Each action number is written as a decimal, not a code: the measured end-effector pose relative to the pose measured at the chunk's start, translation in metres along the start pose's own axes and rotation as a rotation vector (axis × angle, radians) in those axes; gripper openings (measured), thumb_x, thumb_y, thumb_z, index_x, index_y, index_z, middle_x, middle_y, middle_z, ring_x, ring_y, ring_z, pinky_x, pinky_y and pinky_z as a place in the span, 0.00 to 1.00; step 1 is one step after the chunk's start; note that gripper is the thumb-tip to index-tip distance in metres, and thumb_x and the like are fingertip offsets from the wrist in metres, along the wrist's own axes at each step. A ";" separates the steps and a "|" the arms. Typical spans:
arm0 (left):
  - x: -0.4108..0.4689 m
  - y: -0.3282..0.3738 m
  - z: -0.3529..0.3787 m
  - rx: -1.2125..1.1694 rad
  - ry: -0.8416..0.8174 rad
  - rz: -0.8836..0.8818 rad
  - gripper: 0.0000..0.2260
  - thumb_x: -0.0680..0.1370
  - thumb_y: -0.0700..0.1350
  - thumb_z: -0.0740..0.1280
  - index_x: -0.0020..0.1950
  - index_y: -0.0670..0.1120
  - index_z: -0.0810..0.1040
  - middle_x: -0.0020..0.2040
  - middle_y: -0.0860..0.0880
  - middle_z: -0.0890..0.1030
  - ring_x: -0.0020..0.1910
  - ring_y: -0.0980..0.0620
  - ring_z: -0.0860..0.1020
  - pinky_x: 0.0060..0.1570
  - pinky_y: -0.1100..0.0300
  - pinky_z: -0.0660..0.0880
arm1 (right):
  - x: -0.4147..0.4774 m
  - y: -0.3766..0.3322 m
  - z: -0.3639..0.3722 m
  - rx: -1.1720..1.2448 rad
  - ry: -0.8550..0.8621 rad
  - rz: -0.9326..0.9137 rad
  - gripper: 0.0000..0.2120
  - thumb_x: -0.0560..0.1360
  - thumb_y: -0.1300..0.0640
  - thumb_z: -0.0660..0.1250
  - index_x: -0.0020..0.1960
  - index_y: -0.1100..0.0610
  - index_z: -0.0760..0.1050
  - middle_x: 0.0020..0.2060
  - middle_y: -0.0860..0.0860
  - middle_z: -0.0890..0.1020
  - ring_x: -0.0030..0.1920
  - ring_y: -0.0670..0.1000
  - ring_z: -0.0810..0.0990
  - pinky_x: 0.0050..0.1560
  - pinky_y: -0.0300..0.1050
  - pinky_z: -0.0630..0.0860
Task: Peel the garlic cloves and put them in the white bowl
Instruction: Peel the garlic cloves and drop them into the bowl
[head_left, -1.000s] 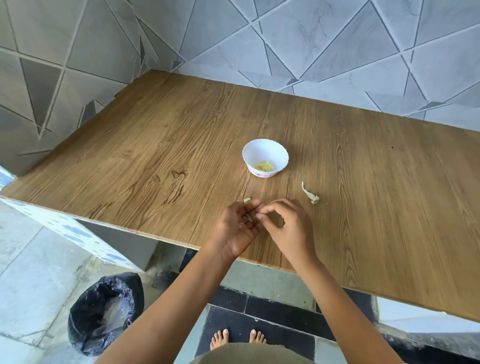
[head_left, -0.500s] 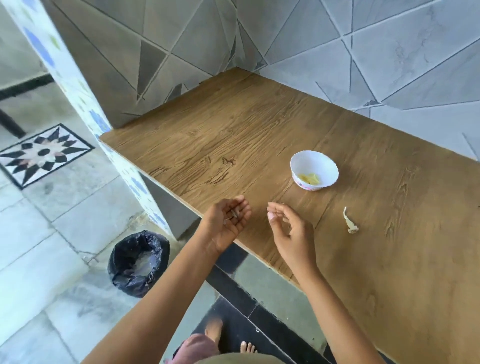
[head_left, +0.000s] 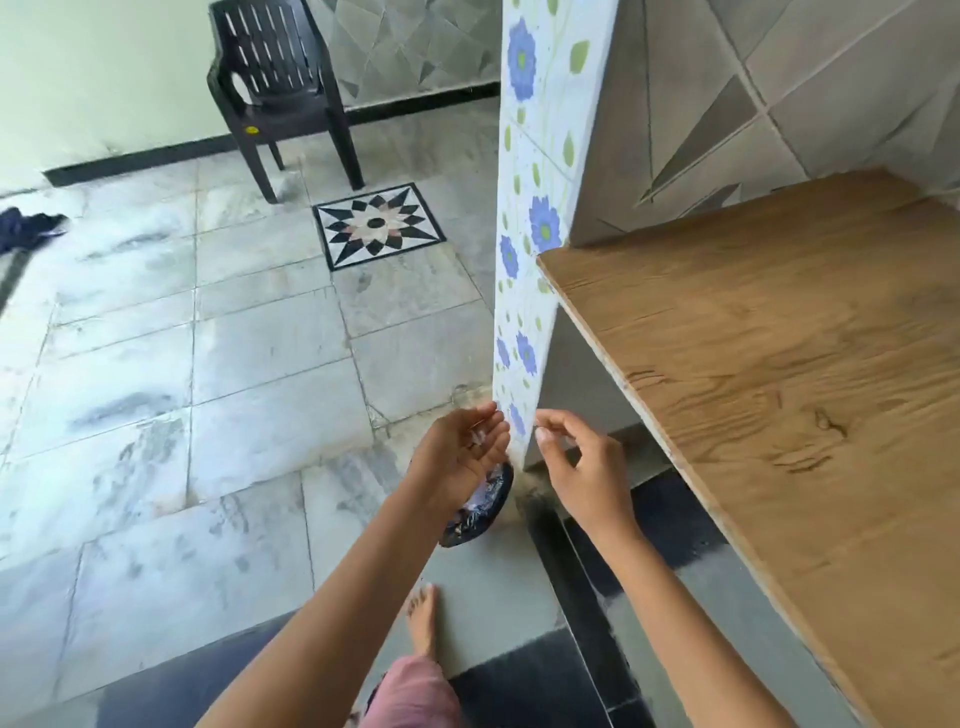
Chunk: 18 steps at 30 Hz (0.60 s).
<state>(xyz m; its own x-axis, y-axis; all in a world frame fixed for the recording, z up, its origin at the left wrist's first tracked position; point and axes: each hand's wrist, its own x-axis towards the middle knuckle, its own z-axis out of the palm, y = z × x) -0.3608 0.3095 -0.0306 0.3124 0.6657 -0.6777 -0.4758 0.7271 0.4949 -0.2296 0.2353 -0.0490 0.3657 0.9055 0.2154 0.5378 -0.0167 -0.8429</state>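
My left hand (head_left: 462, 457) is held palm up and lightly cupped, with thin scraps of garlic peel (head_left: 478, 435) lying in it. It hovers over the floor to the left of the table, right above a bin lined with a black bag (head_left: 480, 512). My right hand (head_left: 582, 467) hangs beside it with fingers loosely curled, and I see nothing between them. Neither the white bowl nor any garlic clove is in view.
The wooden table (head_left: 779, 364) fills the right side, its edge running diagonally. A tiled partition with blue flowers (head_left: 540, 208) stands at its left end. A dark plastic chair (head_left: 280, 78) stands far back on the tiled floor. My bare foot (head_left: 422, 618) is below.
The view has swung left, away from the bowl and table. Both hands have moved off the table edge, and the left palm with the peel now sits over the bin.
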 end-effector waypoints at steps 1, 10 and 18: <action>0.013 0.013 -0.010 0.007 0.018 -0.005 0.08 0.78 0.36 0.60 0.43 0.37 0.78 0.33 0.44 0.81 0.30 0.51 0.80 0.37 0.61 0.80 | 0.011 0.003 0.019 -0.009 -0.014 0.036 0.08 0.75 0.62 0.67 0.53 0.60 0.81 0.47 0.50 0.84 0.47 0.46 0.80 0.50 0.38 0.75; 0.195 0.067 -0.097 0.187 0.272 -0.142 0.07 0.78 0.36 0.60 0.44 0.38 0.77 0.35 0.45 0.78 0.33 0.51 0.77 0.35 0.64 0.78 | 0.089 0.117 0.189 -0.029 -0.228 0.552 0.10 0.77 0.60 0.64 0.56 0.58 0.79 0.52 0.51 0.83 0.53 0.49 0.80 0.53 0.41 0.74; 0.451 -0.036 -0.225 0.442 0.455 -0.315 0.08 0.78 0.36 0.62 0.40 0.41 0.76 0.35 0.45 0.74 0.32 0.53 0.73 0.36 0.64 0.74 | 0.096 0.331 0.321 -0.173 -0.376 0.771 0.10 0.77 0.58 0.63 0.55 0.56 0.79 0.50 0.52 0.83 0.52 0.51 0.80 0.54 0.47 0.76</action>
<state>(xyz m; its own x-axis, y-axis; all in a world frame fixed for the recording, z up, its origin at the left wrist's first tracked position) -0.3877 0.5457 -0.4758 -0.0402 0.3467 -0.9371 -0.0112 0.9377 0.3473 -0.2598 0.4525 -0.4657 0.4167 0.6949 -0.5861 0.3628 -0.7183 -0.5937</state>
